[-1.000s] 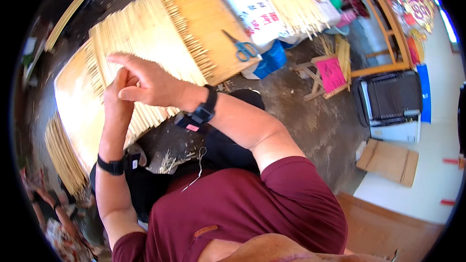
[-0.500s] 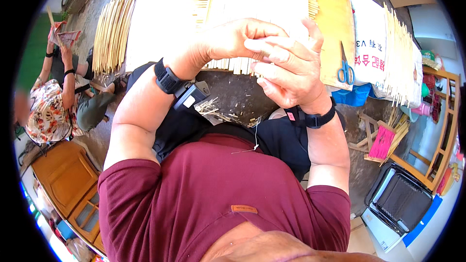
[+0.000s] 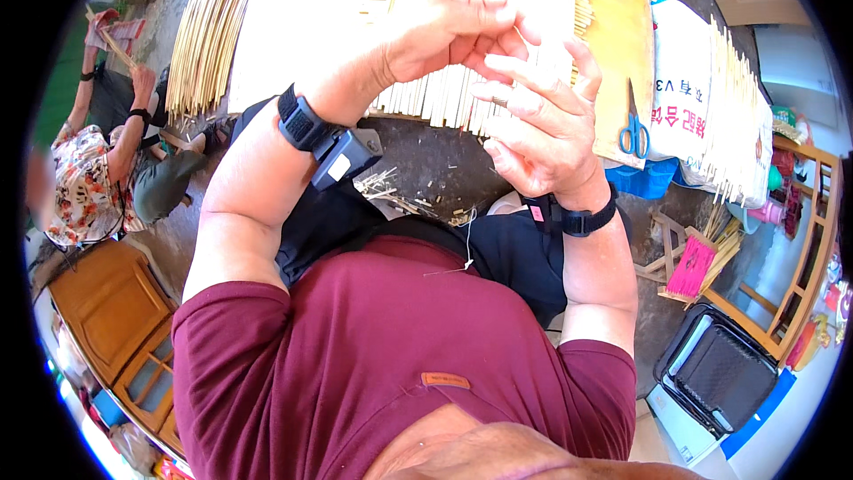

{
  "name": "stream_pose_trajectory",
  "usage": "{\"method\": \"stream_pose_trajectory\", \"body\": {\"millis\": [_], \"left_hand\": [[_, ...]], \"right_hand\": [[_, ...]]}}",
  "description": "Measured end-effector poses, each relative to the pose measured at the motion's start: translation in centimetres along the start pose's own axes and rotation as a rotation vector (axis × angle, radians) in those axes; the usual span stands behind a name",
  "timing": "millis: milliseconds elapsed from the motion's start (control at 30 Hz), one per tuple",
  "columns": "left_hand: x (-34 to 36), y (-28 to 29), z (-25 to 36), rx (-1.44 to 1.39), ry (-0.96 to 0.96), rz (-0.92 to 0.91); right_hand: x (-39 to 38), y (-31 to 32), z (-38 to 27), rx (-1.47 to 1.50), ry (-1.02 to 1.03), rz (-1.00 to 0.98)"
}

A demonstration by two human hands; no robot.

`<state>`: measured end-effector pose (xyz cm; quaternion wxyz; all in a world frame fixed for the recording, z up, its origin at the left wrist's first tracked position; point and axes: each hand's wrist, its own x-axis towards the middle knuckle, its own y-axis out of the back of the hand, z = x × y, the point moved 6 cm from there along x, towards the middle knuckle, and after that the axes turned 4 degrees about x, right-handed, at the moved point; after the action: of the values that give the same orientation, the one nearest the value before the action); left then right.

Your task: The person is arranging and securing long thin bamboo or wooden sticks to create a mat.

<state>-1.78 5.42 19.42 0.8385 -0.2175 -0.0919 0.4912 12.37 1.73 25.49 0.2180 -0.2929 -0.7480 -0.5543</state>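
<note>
My left hand [image 3: 458, 36] and my right hand [image 3: 542, 124] are raised over pale thin sticks [image 3: 425, 102] laid in rows on a board [image 3: 611, 9]. Both have bent, separated fingers, with nothing visible held; the left is higher, its fingertips close to the right's. A ring-like band circles one right finger. Blue-handled scissors [image 3: 633, 133] lie on the board right of my hands. Beside them, a white printed sack [image 3: 671, 71] carries more sticks [image 3: 733, 116]. Another stick row [image 3: 204, 44] sits at the left.
At left, another person [image 3: 93, 178] holds sticks and striped cloth beside a wooden cabinet [image 3: 107, 302]. At right are a pink-seated folding stool [image 3: 689, 267], a wooden frame [image 3: 804, 258] and a black case [image 3: 724, 364]. Stick scraps [image 3: 386, 191] litter the floor below the board.
The view has swung round from one second ago. Since half a second ago my left hand has moved up, and my clasped fingers have loosened and separated somewhat.
</note>
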Motion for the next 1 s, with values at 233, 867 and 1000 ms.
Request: {"method": "stream_pose_trajectory", "body": {"millis": [233,867,1000], "left_hand": [[0.2,-0.3,0.2,0.371,-0.023,0.097],[0.1,-0.8,0.3,0.198,-0.067,0.104],[-0.1,-0.1,1.5,0.450,-0.252,0.262]], "right_hand": [[0.2,-0.9,0.9,0.074,-0.054,0.017],[0.4,-1.4,1.9,0.168,-0.089,0.054],[-1.1,-0.9,4.6,0.806,-0.306,0.358]]}}
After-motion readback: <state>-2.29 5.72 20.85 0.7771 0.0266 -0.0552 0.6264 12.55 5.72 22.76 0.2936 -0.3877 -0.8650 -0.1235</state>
